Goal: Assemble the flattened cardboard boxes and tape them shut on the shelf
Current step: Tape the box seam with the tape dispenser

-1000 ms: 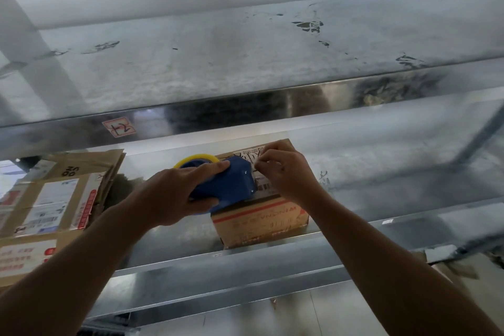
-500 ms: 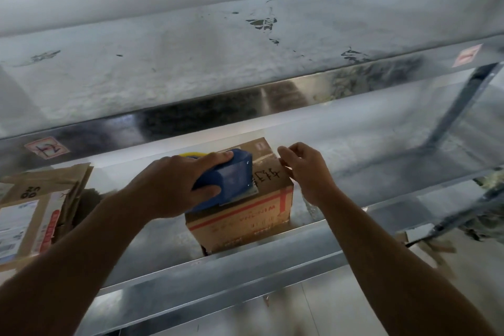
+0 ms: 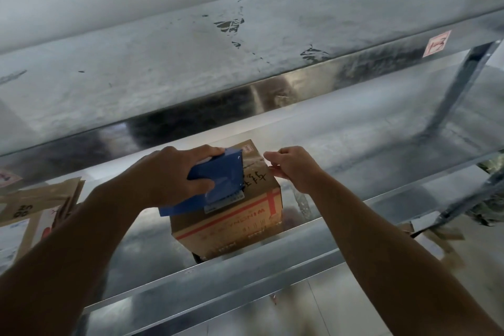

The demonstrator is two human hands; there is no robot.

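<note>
Cardboard box [image 3: 229, 217]: on shelf [image 3: 300, 239], near front rail. Our left hand [image 3: 163, 177] fingers grip blue tape dispenser [image 3: 218, 185] atop box; right hand [image 3: 294, 169] fingers pinch clear tape [image 3: 301, 200] at box's right top edge.

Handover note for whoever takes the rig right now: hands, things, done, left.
Left grip holds the blue dispenser on top of the box.
Right grip is curled at the box's top right edge, above clear tape trailing down that side; pinch or press unclear.
The box stands assembled on the shelf; flat boxes lie to the left.
Done: box erected, top taping under way.
Left: finish and cut the strip, then the flat boxes.
</note>
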